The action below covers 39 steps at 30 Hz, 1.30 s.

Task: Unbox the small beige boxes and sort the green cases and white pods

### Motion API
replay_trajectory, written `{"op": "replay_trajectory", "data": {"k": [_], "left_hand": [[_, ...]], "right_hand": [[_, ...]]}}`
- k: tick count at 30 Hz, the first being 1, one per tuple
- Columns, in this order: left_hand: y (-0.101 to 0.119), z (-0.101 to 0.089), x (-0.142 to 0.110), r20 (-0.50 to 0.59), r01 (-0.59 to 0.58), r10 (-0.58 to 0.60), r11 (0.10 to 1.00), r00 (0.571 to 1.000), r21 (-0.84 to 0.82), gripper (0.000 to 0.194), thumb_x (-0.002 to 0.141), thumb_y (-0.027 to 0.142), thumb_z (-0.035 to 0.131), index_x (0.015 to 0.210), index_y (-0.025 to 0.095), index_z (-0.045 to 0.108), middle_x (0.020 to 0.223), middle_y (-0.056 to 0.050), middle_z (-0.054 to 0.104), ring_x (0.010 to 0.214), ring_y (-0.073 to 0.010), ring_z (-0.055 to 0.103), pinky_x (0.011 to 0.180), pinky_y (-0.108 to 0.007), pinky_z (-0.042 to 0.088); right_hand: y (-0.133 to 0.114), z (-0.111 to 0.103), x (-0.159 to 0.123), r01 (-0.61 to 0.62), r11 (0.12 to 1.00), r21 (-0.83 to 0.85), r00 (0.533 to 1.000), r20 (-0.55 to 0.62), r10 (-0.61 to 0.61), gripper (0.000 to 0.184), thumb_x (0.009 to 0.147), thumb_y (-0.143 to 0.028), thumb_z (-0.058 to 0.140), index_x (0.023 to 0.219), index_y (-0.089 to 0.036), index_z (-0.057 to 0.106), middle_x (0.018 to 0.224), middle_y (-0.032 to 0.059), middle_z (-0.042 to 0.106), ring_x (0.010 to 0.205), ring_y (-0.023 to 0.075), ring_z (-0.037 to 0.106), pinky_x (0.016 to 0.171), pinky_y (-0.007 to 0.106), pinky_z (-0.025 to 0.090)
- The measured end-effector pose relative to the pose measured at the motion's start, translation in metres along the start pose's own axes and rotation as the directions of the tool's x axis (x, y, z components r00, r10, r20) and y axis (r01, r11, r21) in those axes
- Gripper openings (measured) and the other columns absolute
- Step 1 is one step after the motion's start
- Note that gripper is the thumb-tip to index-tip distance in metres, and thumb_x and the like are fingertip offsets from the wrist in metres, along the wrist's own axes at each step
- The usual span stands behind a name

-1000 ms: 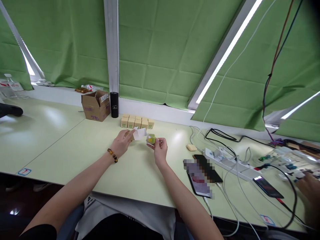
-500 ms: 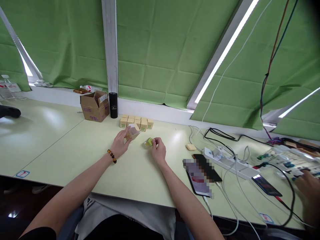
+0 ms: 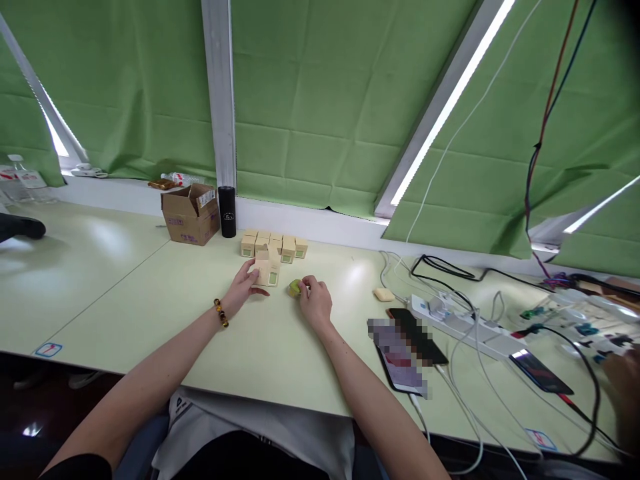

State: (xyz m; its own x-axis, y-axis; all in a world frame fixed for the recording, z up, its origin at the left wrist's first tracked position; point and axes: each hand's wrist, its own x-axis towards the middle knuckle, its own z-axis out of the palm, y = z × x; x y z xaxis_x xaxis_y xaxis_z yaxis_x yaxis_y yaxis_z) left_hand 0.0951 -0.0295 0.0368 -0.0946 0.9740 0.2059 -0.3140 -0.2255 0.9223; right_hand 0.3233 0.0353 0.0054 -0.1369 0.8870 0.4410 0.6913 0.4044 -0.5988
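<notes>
My left hand (image 3: 242, 287), with a beaded bracelet at the wrist, grips a small beige cardboard box (image 3: 267, 274) by its left side. The box is upright, its flap raised at the top and a green label on its front. Whether its base touches the table cannot be made out. Just to the right, my right hand (image 3: 315, 300) pinches a small jar with a green lid (image 3: 295, 287), low over the tabletop. The fingers partly cover the jar. Behind the held box stands a cluster of several similar small boxes (image 3: 287, 248).
A larger open carton (image 3: 190, 217) and a black tumbler (image 3: 227, 212) stand at the back left. On the right lie two phones (image 3: 400, 360), a power strip (image 3: 465, 327) with tangled cables, and a small pale yellow item (image 3: 383, 295). Another person's hand (image 3: 620, 370) shows at the far right.
My left hand has turned the box from tilted to upright and lowered it, so its labelled front now shows. My right hand has moved the jar slightly left, with its lid turned more toward me.
</notes>
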Motion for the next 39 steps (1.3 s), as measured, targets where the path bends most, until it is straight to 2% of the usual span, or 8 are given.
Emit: {"op": "replay_trajectory", "data": {"k": [4, 7, 11, 15, 22, 25, 28, 39], "left_hand": [[0.005, 0.005, -0.003, 0.059, 0.033, -0.025, 0.991, 0.998, -0.133, 0.043, 0.093, 0.049, 0.071, 0.122, 0.021, 0.054, 0.120, -0.012, 0.068, 0.092, -0.0222, 0.071, 0.067, -0.039, 0.065], [0.009, 0.009, -0.007, 0.104, 0.037, -0.017, 0.980, 0.994, -0.195, 0.039, 0.096, 0.048, 0.068, 0.120, 0.020, 0.055, 0.122, -0.014, 0.069, 0.092, -0.0242, 0.073, 0.066, -0.039, 0.064], [0.010, 0.014, -0.010, 0.138, 0.060, -0.030, 0.973, 0.990, -0.223, 0.040, 0.096, 0.049, 0.068, 0.118, 0.018, 0.057, 0.122, -0.015, 0.070, 0.087, -0.0248, 0.075, 0.070, -0.041, 0.064], [0.005, 0.017, -0.010, 0.154, 0.089, -0.059, 0.977, 0.986, -0.196, 0.045, 0.094, 0.052, 0.069, 0.120, 0.017, 0.057, 0.116, -0.014, 0.072, 0.089, -0.0247, 0.075, 0.076, -0.043, 0.065], [0.004, 0.019, -0.014, 0.117, -0.035, 0.040, 0.998, 0.992, -0.045, 0.050, 0.095, 0.049, 0.067, 0.137, 0.027, 0.052, 0.143, -0.011, 0.055, 0.108, -0.0243, 0.069, 0.093, -0.050, 0.062], [0.003, 0.025, -0.019, 0.206, -0.132, 0.114, 0.989, 0.972, 0.073, 0.065, 0.091, 0.036, 0.072, 0.148, 0.030, 0.043, 0.144, -0.012, 0.053, 0.120, -0.0274, 0.062, 0.095, -0.046, 0.060], [0.001, 0.031, -0.023, 0.209, -0.192, 0.155, 0.967, 0.965, 0.170, 0.063, 0.093, 0.031, 0.069, 0.149, 0.029, 0.041, 0.142, -0.013, 0.054, 0.122, -0.0269, 0.060, 0.096, -0.042, 0.059], [-0.010, 0.028, -0.021, 0.195, -0.173, 0.133, 0.964, 0.972, 0.202, 0.055, 0.097, 0.034, 0.063, 0.146, 0.027, 0.041, 0.145, -0.014, 0.053, 0.119, -0.0261, 0.063, 0.093, -0.041, 0.059]], "right_hand": [[-0.007, -0.007, -0.002, 0.026, 0.993, 0.111, 0.997, -0.078, -0.017, 0.029, 0.102, -0.041, 0.046, 0.106, -0.024, 0.068, 0.103, 0.0087, 0.072, 0.105, 0.0268, 0.060, 0.083, 0.038, 0.045], [-0.023, -0.016, -0.007, 0.084, 0.932, 0.353, 0.987, -0.158, -0.029, 0.033, 0.101, -0.046, 0.048, 0.108, -0.022, 0.070, 0.112, 0.0100, 0.072, 0.110, 0.0262, 0.060, 0.091, 0.040, 0.048], [-0.051, -0.020, -0.010, -0.083, 0.680, 0.728, 0.995, 0.095, 0.020, 0.041, 0.095, -0.057, 0.059, 0.113, -0.023, 0.071, 0.114, 0.0086, 0.074, 0.090, 0.0215, 0.065, 0.077, 0.034, 0.051], [-0.067, -0.013, -0.006, -0.260, 0.517, 0.816, 0.937, 0.342, -0.069, 0.049, 0.082, -0.060, 0.076, 0.111, -0.021, 0.075, 0.101, 0.0070, 0.077, 0.085, 0.0209, 0.065, 0.072, 0.031, 0.050], [-0.063, -0.002, -0.003, -0.337, 0.261, 0.905, 0.939, 0.342, 0.028, 0.052, 0.070, -0.056, 0.089, 0.104, -0.021, 0.069, 0.099, 0.0063, 0.077, 0.077, 0.0164, 0.064, 0.064, 0.028, 0.049], [-0.061, -0.001, -0.008, -0.331, 0.266, 0.905, 0.943, 0.330, 0.052, 0.054, 0.072, -0.056, 0.088, 0.107, -0.022, 0.065, 0.096, 0.0051, 0.077, 0.070, 0.0137, 0.061, 0.064, 0.028, 0.050], [-0.061, 0.000, -0.013, -0.295, 0.299, 0.907, 0.954, 0.295, 0.048, 0.055, 0.074, -0.057, 0.087, 0.109, -0.022, 0.062, 0.094, 0.0040, 0.076, 0.065, 0.0124, 0.059, 0.066, 0.030, 0.052], [-0.054, 0.010, -0.017, -0.237, 0.395, 0.887, 0.971, 0.233, 0.060, 0.057, 0.077, -0.058, 0.083, 0.115, -0.023, 0.059, 0.088, 0.0020, 0.073, 0.070, 0.0153, 0.063, 0.063, 0.029, 0.052]]}}
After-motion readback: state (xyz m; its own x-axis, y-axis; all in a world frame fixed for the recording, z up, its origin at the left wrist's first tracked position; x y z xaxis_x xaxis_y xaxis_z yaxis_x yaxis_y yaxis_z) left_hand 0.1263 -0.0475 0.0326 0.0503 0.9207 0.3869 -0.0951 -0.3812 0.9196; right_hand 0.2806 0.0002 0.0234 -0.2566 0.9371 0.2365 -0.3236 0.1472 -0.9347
